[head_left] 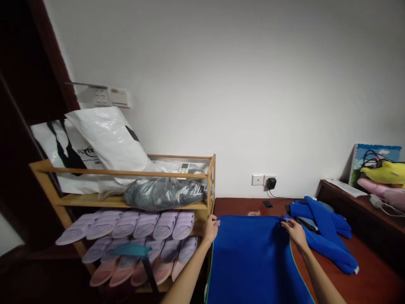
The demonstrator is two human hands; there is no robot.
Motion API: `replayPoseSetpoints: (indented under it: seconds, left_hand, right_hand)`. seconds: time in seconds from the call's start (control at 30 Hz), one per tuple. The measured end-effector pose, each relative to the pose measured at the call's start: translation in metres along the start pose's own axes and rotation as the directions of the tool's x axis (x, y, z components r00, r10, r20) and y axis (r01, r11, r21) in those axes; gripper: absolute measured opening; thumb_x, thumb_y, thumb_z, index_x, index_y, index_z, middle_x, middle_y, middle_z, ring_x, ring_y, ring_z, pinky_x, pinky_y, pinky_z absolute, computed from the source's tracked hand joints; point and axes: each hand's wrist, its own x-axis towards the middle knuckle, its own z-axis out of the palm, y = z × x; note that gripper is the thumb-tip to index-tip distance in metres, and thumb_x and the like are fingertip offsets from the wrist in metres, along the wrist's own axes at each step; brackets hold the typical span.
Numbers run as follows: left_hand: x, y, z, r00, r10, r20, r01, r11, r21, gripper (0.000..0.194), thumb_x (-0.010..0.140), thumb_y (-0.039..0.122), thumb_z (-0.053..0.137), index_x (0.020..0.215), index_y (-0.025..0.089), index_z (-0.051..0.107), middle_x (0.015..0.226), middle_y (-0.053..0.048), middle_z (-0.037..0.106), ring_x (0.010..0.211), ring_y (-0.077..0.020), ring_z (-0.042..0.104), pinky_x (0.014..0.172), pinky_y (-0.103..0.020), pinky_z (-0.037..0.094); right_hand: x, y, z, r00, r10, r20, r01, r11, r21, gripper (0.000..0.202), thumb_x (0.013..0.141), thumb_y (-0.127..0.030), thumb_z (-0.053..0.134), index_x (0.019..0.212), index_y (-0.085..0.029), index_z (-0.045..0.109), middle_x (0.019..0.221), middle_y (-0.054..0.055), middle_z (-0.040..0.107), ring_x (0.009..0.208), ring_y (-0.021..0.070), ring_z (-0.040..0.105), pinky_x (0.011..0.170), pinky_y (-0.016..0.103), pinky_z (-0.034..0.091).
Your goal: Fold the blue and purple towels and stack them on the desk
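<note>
A blue cloth with thin green edging hangs stretched between my two hands, its lower part running out of the bottom of the view. My left hand pinches its far left corner, beside the shoe rack's upright. At the far right corner, my right hand grips the cloth between thumb and fingers. Just right of that hand lies a crumpled blue garment on the reddish-brown wooden surface, with a greyish piece of fabric partly under it.
A wooden shoe rack at left holds several lilac and pink slippers, white bags, a grey plastic-wrapped bundle and a remote. A black plug sits in the wall. On the right ledge lies a yellow plush toy.
</note>
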Motion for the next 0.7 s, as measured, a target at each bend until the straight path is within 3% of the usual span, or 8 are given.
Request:
replayPoseSetpoints:
  seconds: [0.27, 0.37, 0.43, 0.53, 0.63, 0.7]
  left_hand:
    - [0.004, -0.022, 0.034, 0.995, 0.078, 0.057, -0.091, 0.961, 0.262, 0.037, 0.085, 0.01, 0.043, 0.121, 0.017, 0.045, 0.118, -0.012, 0.064, 0.112, -0.0158, 0.058, 0.093, -0.028, 0.042]
    - [-0.009, -0.027, 0.043, 0.987, 0.126, 0.096, -0.152, 0.922, 0.355, 0.055, 0.085, 0.01, 0.039, 0.139, 0.011, 0.028, 0.141, -0.017, 0.042, 0.128, -0.0166, 0.042, 0.103, -0.031, 0.034]
    - [-0.023, -0.034, 0.047, 0.974, 0.172, 0.15, -0.219, 0.89, 0.399, 0.061, 0.085, 0.016, 0.041, 0.143, 0.013, 0.023, 0.149, -0.013, 0.029, 0.136, -0.0177, 0.028, 0.109, -0.035, 0.025]
    - [-0.045, -0.047, 0.049, 0.924, 0.236, 0.301, -0.371, 0.746, 0.553, 0.056, 0.088, 0.035, 0.039, 0.142, 0.024, 0.03, 0.151, -0.004, 0.024, 0.139, -0.0212, 0.015, 0.113, -0.046, 0.011]
    - [-0.058, -0.055, 0.046, 0.895, 0.238, 0.377, -0.444, 0.557, 0.702, 0.056, 0.091, 0.044, 0.027, 0.143, 0.026, 0.026, 0.152, -0.001, 0.017, 0.14, -0.0229, 0.011, 0.113, -0.052, 0.01]
    - [-0.064, -0.057, 0.043, 0.897, 0.235, 0.374, -0.441, 0.525, 0.728, 0.056, 0.091, 0.044, 0.025, 0.144, 0.027, 0.023, 0.153, -0.001, 0.015, 0.14, -0.0231, 0.011, 0.112, -0.053, 0.013]
  right_hand:
    - [0.009, 0.033, 0.042, 0.995, -0.005, 0.098, 0.02, 0.987, -0.162, 0.061, 0.069, -0.048, 0.048, 0.12, -0.015, 0.053, 0.118, 0.011, 0.064, 0.112, 0.0239, 0.058, 0.093, 0.036, 0.046]
    - [-0.004, 0.044, 0.061, 0.995, 0.016, 0.103, 0.007, 0.976, -0.218, 0.079, 0.074, -0.053, 0.041, 0.14, -0.011, 0.029, 0.137, 0.014, 0.047, 0.126, 0.025, 0.044, 0.103, 0.042, 0.037]
    - [-0.021, 0.053, 0.073, 0.991, -0.002, 0.134, 0.04, 0.958, -0.284, 0.083, 0.076, -0.058, 0.039, 0.144, -0.015, 0.021, 0.144, 0.012, 0.037, 0.133, 0.0254, 0.034, 0.109, 0.049, 0.026]
    - [-0.045, 0.065, 0.082, 0.97, -0.074, 0.232, 0.185, 0.843, -0.505, 0.074, 0.079, -0.063, 0.033, 0.142, -0.023, 0.029, 0.149, 0.005, 0.028, 0.139, 0.0218, 0.018, 0.113, 0.05, 0.012]
    - [-0.059, 0.072, 0.079, 0.959, -0.087, 0.271, 0.254, 0.689, -0.678, 0.07, 0.083, -0.064, 0.025, 0.142, -0.025, 0.027, 0.151, 0.003, 0.023, 0.14, 0.0192, 0.013, 0.113, 0.047, 0.013]
    - [-0.064, 0.074, 0.072, 0.957, -0.087, 0.277, 0.266, 0.644, -0.718, 0.07, 0.084, -0.064, 0.023, 0.143, -0.026, 0.024, 0.151, 0.003, 0.023, 0.14, 0.0189, 0.014, 0.113, 0.047, 0.015]
